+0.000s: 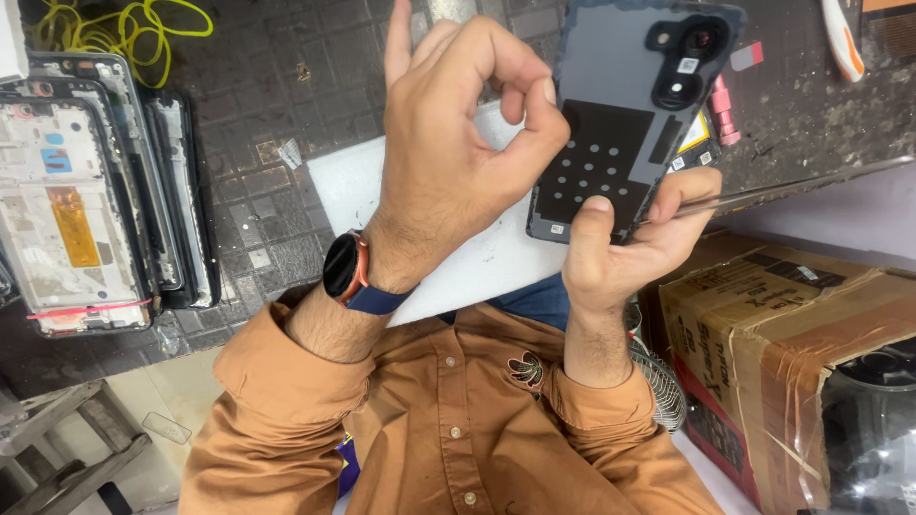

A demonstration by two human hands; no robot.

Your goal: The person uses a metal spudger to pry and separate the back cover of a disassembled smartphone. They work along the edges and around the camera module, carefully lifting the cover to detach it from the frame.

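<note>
Nearest the camera is the person's orange-brown shirt (448, 429), both sleeves running up toward the desk (286, 95). On the left wrist sits a round black watch (342, 267) on a dark blue strap. The left hand (448, 153) shows its back, raised above the desk, with the fingers curled. Its thumb and forefinger are pinched together right at the left edge of the phone back cover (620, 114); whether anything small sits between the tips cannot be told. The right hand (625, 243) is closed on the lower end of that cover, thumb pressed on its inner face, and a thin metal tool (792, 188) lies along its fingers and sticks out to the right. The cover is held up above the desk, inner side to the camera, with a black dotted pad in the middle and the camera cut-outs at the top. Beneath the hands lies a white sheet (353, 186) on the dark, patterned desk. A taped cardboard box (773, 343) stands to the right. At the left, several stripped phone frames (86, 200) lie side by side, and beyond them a tangle of yellow cable (124, 33) lies at the far edge.
</note>
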